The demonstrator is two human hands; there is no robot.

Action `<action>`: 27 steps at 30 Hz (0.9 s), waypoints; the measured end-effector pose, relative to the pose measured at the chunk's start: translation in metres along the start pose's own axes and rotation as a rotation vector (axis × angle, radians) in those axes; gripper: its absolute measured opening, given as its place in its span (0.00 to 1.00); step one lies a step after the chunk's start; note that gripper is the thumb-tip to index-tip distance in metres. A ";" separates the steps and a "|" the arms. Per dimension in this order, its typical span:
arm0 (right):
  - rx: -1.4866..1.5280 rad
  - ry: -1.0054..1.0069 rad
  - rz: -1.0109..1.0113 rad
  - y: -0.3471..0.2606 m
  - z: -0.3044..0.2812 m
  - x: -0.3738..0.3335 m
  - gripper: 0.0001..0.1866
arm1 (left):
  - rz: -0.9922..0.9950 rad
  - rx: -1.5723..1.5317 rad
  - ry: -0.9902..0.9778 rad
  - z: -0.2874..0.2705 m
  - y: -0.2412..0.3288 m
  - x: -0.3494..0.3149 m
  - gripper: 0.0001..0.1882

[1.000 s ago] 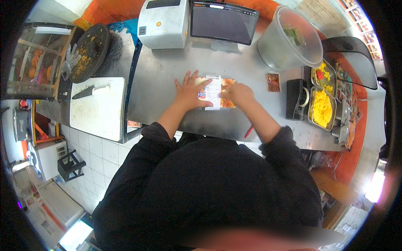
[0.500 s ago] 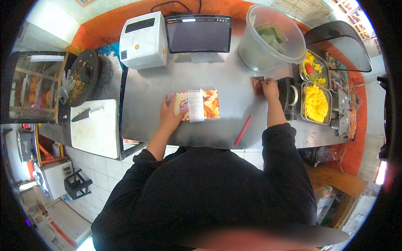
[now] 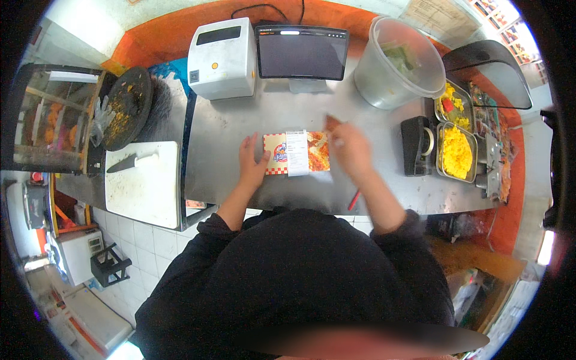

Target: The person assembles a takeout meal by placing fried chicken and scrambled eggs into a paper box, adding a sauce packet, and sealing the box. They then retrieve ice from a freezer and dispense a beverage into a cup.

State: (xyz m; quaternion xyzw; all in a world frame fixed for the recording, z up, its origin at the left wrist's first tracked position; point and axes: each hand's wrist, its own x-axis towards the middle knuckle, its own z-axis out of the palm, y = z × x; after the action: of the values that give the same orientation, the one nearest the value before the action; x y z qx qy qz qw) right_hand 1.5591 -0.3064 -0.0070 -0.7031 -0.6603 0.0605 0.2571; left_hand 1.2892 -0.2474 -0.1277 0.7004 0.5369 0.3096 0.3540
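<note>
Two bare hands are shown at a printed carton (image 3: 319,159), which is laid flat on the tabletop (image 3: 225,129) and crossed by a white paper slip (image 3: 298,157). The fingers of the left hand (image 3: 252,167) are spread at the carton's left edge; whether contact is made cannot be told. By the bent fingers of the right hand (image 3: 352,149), which is blurred, a small brown packet (image 3: 331,122) is gripped near the carton's upper right corner. The packet could be dropped if only one end is pinched. The slip, its fastening unseen, could be dragged askew if brushed. The carton could be slid if left unsteadied. The red pen (image 3: 354,200), near the front edge, could be knocked off by the right forearm (image 3: 383,201).
</note>
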 end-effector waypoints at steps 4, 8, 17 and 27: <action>-0.056 -0.296 -0.151 -0.049 0.065 -0.024 0.05 | 0.042 -0.023 0.038 -0.003 -0.009 0.004 0.34; 0.077 -0.241 -0.096 -0.043 0.053 -0.030 0.09 | 0.062 -0.025 0.038 -0.004 -0.015 0.004 0.34; -0.368 0.949 0.560 0.241 -0.353 0.058 0.30 | -0.072 -0.045 0.065 -0.011 -0.007 -0.012 0.32; -0.075 0.736 0.530 0.392 -0.439 0.105 0.33 | -0.174 -0.077 0.286 0.015 0.013 -0.028 0.27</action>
State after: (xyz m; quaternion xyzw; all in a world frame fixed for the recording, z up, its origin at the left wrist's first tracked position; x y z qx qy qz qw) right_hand 2.1102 -0.3279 0.2240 -0.8314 -0.3241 -0.1536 0.4244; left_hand 1.3021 -0.2792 -0.1272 0.5860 0.6281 0.3946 0.3261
